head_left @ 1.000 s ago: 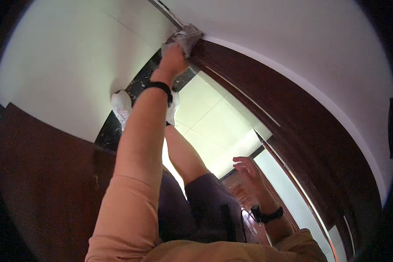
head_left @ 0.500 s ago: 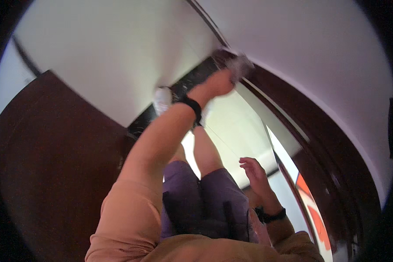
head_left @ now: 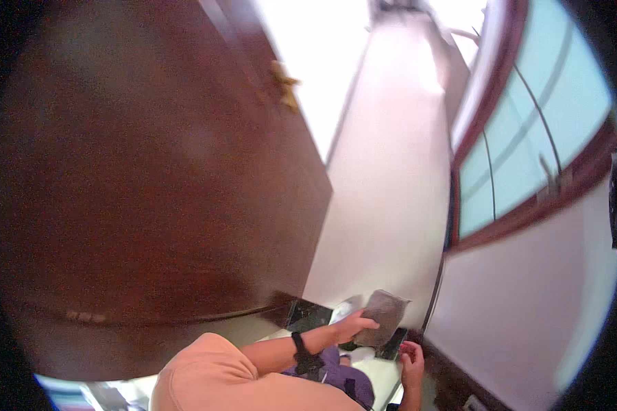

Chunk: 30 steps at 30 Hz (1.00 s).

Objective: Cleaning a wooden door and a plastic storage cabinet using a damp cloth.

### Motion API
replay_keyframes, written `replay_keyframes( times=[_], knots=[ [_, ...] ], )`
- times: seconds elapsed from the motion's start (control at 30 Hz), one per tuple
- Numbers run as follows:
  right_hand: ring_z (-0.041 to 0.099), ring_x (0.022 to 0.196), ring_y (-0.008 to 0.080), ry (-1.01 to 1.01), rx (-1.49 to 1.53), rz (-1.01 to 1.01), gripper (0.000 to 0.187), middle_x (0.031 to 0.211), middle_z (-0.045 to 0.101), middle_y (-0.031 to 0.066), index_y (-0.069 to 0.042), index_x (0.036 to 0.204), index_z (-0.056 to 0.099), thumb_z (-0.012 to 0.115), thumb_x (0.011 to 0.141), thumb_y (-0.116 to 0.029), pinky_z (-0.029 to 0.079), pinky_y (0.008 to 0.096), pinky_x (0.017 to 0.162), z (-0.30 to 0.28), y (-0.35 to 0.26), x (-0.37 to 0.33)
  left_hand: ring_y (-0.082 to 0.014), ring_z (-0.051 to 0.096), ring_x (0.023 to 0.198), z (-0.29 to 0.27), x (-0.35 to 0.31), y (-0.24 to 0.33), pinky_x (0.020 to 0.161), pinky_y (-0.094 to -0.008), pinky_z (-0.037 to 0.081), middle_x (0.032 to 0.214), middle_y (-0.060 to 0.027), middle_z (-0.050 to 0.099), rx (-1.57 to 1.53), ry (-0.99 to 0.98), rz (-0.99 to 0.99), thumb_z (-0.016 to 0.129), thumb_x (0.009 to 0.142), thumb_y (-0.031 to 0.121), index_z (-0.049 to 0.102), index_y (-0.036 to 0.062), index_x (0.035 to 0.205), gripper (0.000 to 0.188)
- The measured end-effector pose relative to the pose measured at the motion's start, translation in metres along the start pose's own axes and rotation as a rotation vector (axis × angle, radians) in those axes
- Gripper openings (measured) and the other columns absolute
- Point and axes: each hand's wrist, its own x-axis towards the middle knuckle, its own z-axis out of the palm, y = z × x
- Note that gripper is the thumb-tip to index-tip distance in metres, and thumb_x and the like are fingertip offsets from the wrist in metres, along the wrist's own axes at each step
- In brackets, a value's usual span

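My left hand (head_left: 353, 327) reaches out ahead of my body, a dark band round its wrist. Its fingers and thumb grip a grey-brown folded cloth (head_left: 385, 314), which hangs over the pale floor near my feet. To the right, lower down, is my right hand (head_left: 411, 361), its fingers loosely bent and apart, with nothing seen in them. It is close to the cloth but does not touch it.
A large dark brown door (head_left: 158, 171) with a brass-coloured handle (head_left: 286, 85) fills the left. A pale floor (head_left: 391, 171) runs ahead between it and a white wall (head_left: 528, 308). A brown-framed window (head_left: 521, 144) is on the right. A black threshold strip (head_left: 308, 316) lies by my feet.
The view has swung up from floor and legs to the door and passage ahead. My left hand, with the blurred greyish cloth, now sits lower in the picture; my right hand is lower too.
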Motion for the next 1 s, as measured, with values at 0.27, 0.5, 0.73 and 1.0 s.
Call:
replay_keyframes(
  times=[0.27,0.5,0.73,1.0],
  knots=[
    [0.060,0.093,0.0276,-0.387,-0.627,-0.473,0.029,0.103,0.061,0.0148,-0.004,0.113,0.056,0.053,0.085,0.000,0.047,0.0350,0.080,0.067,-0.162,0.023,-0.0194,0.057,0.105,-0.003,-0.215,0.100,0.090,-0.0352,0.047,0.114,-0.0074,0.060,-0.490,0.390,0.669,0.063,0.087,0.017,0.052,0.0018,0.122,0.040],
    [0.060,0.088,0.0259,-0.529,-0.679,-0.741,0.026,0.105,0.061,0.0139,-0.004,0.114,0.056,0.054,0.088,-0.003,0.048,0.0351,0.076,0.164,-0.245,0.068,-0.0157,0.051,0.111,-0.009,-0.285,0.138,0.094,-0.0328,0.041,0.121,-0.0051,0.055,-0.288,0.412,0.913,0.062,0.091,0.027,0.046,0.0034,0.129,0.048],
    [0.056,0.089,0.0140,-0.657,-0.710,-0.809,0.023,0.098,0.063,0.0071,-0.001,0.112,0.057,0.054,0.090,-0.004,0.045,0.0285,0.080,0.209,-0.301,0.142,-0.0223,0.046,0.118,-0.029,-0.294,0.097,0.101,-0.0381,0.036,0.129,-0.0112,0.049,-0.094,0.583,1.165,0.058,0.092,0.038,0.039,0.0015,0.134,0.059],
    [0.055,0.089,0.0127,-0.682,-0.516,-1.048,0.030,0.115,0.059,0.0059,-0.006,0.118,0.054,0.045,0.091,0.004,0.046,0.0232,0.074,0.305,-0.393,0.335,-0.0272,0.045,0.122,0.007,-0.303,0.116,0.103,-0.0415,0.037,0.136,-0.0141,0.043,-0.017,1.116,2.061,0.053,0.091,0.048,0.032,-0.0001,0.138,0.071]
  ],
)
